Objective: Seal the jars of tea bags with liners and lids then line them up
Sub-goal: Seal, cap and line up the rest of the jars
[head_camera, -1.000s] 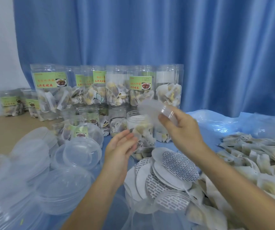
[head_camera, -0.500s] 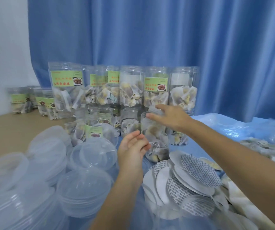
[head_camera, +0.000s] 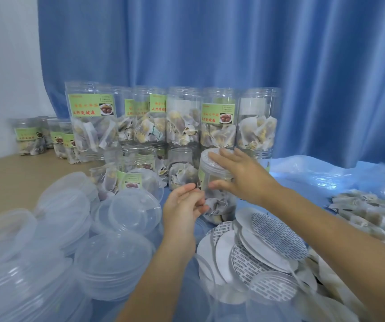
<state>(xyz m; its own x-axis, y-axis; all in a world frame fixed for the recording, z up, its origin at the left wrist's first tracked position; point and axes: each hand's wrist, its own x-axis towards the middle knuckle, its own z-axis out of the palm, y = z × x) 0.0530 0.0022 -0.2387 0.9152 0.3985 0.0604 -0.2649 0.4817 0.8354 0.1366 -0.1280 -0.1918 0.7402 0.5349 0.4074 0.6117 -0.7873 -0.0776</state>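
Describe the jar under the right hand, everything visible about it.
The jar is a clear plastic cylinder standing upright in front of the stacked jars, just behind the pile of white liners. Tea bags fill its lower part, and a green label edge shows on its left side. A clear lid with a patterned liner showing through it sits on top. The right hand holds the lid, fingers over it and thumb on the wall. The left hand hovers near its base; contact is unclear.

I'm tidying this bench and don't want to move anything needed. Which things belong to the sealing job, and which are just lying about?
In use:
- jar under the hands
- lid on it
- right hand
- left hand
- liner discs
- spare lids
- sealed jars

Lying about:
- blue curtain
- loose tea bags
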